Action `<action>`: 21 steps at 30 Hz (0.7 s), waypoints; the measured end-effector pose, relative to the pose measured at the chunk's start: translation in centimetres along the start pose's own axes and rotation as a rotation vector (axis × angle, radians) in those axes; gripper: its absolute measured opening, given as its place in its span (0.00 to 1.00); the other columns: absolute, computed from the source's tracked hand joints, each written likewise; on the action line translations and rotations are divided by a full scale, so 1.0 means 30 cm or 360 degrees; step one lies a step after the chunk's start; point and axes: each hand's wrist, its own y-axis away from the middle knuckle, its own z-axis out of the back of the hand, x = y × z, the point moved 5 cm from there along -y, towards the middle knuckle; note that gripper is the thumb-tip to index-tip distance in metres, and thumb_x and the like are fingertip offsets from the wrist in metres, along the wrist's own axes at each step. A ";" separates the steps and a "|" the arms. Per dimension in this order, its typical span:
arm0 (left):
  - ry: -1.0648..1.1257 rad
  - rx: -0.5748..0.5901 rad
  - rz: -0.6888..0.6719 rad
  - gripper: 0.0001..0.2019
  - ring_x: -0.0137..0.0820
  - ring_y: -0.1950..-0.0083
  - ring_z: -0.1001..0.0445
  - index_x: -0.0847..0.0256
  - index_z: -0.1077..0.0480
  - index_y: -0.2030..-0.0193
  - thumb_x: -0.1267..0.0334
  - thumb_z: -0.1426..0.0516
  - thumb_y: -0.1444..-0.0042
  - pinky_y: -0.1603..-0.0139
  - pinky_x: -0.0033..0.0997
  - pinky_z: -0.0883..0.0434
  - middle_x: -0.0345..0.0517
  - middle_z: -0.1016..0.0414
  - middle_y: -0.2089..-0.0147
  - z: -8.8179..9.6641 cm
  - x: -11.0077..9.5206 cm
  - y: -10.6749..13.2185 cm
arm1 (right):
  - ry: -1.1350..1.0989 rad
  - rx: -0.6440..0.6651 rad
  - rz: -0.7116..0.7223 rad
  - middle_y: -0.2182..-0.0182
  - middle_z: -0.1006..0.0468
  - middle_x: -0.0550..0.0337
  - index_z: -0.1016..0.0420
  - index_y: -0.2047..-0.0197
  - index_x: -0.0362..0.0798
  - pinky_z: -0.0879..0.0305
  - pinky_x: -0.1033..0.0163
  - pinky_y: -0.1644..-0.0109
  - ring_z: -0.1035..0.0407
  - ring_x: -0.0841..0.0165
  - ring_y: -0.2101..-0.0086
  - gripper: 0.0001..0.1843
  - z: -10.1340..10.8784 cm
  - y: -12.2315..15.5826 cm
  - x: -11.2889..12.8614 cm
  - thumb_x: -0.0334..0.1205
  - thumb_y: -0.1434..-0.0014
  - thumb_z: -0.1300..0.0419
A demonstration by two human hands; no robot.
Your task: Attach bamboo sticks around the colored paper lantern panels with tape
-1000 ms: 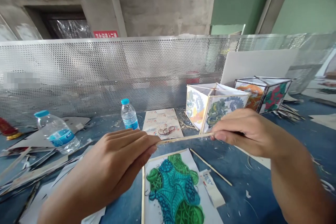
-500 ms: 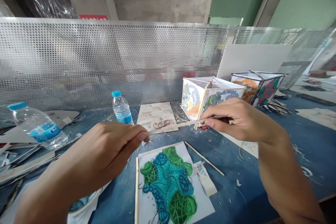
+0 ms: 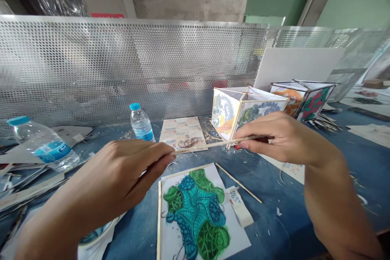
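A thin, pale wooden stick (image 3: 210, 145) stretches between my two hands above the table. My left hand (image 3: 122, 174) pinches its left end between thumb and fingers. Further along, toward the other end, my right hand (image 3: 277, 138) is closed round it; a thin dark-edged piece shows between those fingers, too small to name. Below lies a white sheet with a blue and green painting (image 3: 195, 211), edged by a wooden strip (image 3: 159, 219) on its left and another along its top. One loose stick (image 3: 239, 183) rests to the sheet's right, near a torn piece of printed paper (image 3: 240, 207).
Behind my right hand stand painted paper box frames (image 3: 225, 111). Two water bottles (image 3: 141, 124) are at the left, one of them tilted. A printed board (image 3: 183, 128) with reddish thread lies at the back, before a perforated metal screen (image 3: 122, 69). Scraps litter the blue table.
My right hand has shifted slightly to the right in the view, and the stick is a little more level. Both hands keep their hold; the table things look the same.
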 end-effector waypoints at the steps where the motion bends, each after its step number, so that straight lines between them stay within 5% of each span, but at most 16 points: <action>1: -0.0002 -0.0003 -0.0015 0.10 0.30 0.64 0.19 0.56 0.29 0.48 0.60 0.50 0.26 0.62 0.33 0.30 0.40 0.16 0.57 0.001 -0.004 0.000 | 0.0007 0.0003 0.0006 0.71 0.21 0.64 0.20 0.57 0.47 0.41 0.68 0.66 0.33 0.76 0.74 0.10 0.001 0.002 0.000 0.41 0.29 0.41; 16: 0.0127 -0.0006 -0.0028 0.11 0.29 0.61 0.17 0.53 0.24 0.47 0.58 0.46 0.28 0.61 0.28 0.26 0.40 0.15 0.55 -0.016 0.031 0.006 | 0.0038 0.0079 -0.0177 0.67 0.16 0.64 0.17 0.55 0.52 0.37 0.65 0.67 0.26 0.72 0.71 0.12 0.022 0.033 -0.059 0.49 0.32 0.36; 21: 0.0318 0.0220 0.0169 0.15 0.31 0.60 0.17 0.54 0.20 0.53 0.53 0.47 0.28 0.60 0.30 0.26 0.42 0.15 0.56 -0.125 0.103 -0.023 | 0.0203 0.0010 -0.0113 0.65 0.15 0.63 0.17 0.57 0.51 0.33 0.66 0.65 0.22 0.72 0.69 0.09 0.041 0.040 -0.020 0.45 0.31 0.37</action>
